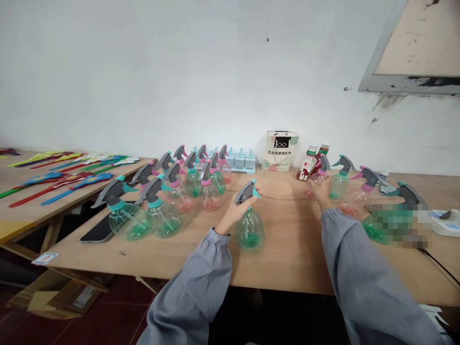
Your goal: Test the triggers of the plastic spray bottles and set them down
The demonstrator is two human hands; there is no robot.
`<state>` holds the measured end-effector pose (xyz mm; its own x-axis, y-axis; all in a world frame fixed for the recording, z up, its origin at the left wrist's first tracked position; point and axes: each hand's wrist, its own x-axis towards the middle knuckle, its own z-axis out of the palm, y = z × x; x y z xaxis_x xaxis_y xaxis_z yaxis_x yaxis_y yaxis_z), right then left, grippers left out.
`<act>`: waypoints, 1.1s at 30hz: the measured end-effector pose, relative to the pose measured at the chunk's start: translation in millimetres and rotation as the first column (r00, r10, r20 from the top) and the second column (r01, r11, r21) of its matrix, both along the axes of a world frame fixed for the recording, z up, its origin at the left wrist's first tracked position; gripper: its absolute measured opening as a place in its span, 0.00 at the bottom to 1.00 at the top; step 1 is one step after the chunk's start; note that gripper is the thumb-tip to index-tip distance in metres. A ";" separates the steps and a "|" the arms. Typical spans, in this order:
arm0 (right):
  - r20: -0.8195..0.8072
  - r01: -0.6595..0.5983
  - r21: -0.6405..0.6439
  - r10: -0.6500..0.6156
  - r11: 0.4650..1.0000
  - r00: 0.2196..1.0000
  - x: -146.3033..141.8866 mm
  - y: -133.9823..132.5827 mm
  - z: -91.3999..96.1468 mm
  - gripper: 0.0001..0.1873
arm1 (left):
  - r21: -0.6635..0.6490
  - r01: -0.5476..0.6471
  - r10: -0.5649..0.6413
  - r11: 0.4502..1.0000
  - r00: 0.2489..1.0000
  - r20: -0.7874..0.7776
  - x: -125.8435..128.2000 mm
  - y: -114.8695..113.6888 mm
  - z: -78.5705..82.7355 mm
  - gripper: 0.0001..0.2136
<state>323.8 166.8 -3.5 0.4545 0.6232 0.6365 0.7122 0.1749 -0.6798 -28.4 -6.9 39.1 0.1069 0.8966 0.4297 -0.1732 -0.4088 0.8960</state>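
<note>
My left hand is closed around the neck of a green spray bottle with a grey and teal trigger head, upright near the table's front edge. Farther off to the right, my right hand is at a pink spray bottle and appears closed on its body; its fingers are partly hidden. Right of that hand are a green spray bottle, a pink spray bottle and another green spray bottle, partly blurred out. Several more pink and green spray bottles stand grouped on the left.
A dark phone lies at the left edge. Along the wall stand a pale blue lidded container set, a paper bag and two labelled bottles. Colourful flat strips cover the neighbouring table. A cable runs at right.
</note>
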 end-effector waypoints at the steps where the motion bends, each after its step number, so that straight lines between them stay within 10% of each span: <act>1: -0.007 -0.007 -0.014 0.007 1.000 1.000 -2.6 -4.5 -2.4 0.38 | -0.008 0.005 -0.005 1.000 1.000 0.002 -1.2 -0.9 1.0 0.17; 14: 0.177 -0.497 -0.033 0.495 0.867 0.851 -82.0 -135.8 -33.2 0.38 | -0.120 0.128 -0.097 0.984 0.967 0.236 -9.6 -7.0 11.2 0.19; 33: 0.141 -0.571 -0.056 0.573 0.819 0.807 -106.2 -159.2 -31.4 0.37 | -0.141 0.065 -0.035 0.988 0.978 0.205 -4.5 -6.6 5.9 0.10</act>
<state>217.5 7.6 -34.9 -0.0831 0.7478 0.6587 0.5754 0.5757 -0.5809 -32.9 -13.5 45.1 0.0780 0.9470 0.3116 -0.3736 -0.2620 0.8898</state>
